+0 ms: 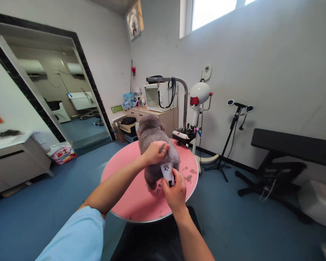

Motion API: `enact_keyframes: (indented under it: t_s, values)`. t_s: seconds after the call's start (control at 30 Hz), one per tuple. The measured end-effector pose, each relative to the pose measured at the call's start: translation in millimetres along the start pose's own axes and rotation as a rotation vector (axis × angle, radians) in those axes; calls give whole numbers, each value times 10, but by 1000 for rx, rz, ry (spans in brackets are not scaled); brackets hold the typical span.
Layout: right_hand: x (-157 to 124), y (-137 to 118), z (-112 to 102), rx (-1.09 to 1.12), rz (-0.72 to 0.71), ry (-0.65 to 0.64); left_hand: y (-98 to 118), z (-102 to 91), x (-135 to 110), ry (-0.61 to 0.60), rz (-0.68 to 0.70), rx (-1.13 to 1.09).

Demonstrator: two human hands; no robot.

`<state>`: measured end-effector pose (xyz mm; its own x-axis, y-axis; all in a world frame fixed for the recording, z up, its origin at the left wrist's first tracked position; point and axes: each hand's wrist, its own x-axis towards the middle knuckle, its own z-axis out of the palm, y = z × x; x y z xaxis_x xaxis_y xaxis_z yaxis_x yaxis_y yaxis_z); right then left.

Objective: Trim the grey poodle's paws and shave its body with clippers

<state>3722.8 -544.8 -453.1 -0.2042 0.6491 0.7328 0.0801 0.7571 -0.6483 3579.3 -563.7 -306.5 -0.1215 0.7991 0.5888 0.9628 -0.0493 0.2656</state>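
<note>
A grey, short-trimmed dog [159, 139] stands on a round pink grooming table [125, 195], its rear toward me and its head facing away. My left hand [156, 153] rests over the dog's rump, fingers closed around a small tuft of grey fur that looks like its tail. In my right hand [176, 190] is a white hair clipper [167, 172] with a dark print. The clipper's head is against the fur of the dog's rear, just below my left hand. Clumps of cut fur [189, 178] lie on the table at the right.
Behind the table, a metal grooming arm [185, 98] carries a black loop. A tool tray [188, 134] with a white bottle [180, 135] sits at the far edge. Nearby stand a white-and-red dryer [199, 93], a light stand [229, 141] and a black folded table [293, 146].
</note>
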Motion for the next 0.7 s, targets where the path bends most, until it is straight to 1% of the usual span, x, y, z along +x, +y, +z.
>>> enact_keyframes:
  t_s: [0.13,0.2,0.3,0.47,0.5,0.57,0.63,0.7]
  values:
    - [24,-8,16,22,-38,54,1,7,2,4,7,-4]
    - [27,-1,17,17,-43,57,1,15,4,3,12,-12]
    - [23,3,10,3,-17,28,3,25,7,6,18,-21]
    - [19,-44,29,90,32,46,7,23,4,4,22,-14]
    - [28,-47,33,134,76,40,4,22,2,2,23,-13]
    - [62,-17,23,290,224,63,-3,26,-1,4,22,-18]
    - [103,87,-33,506,422,145,-1,37,-1,7,19,-26]
    - [110,261,-136,720,633,170,22,52,1,10,8,-37]
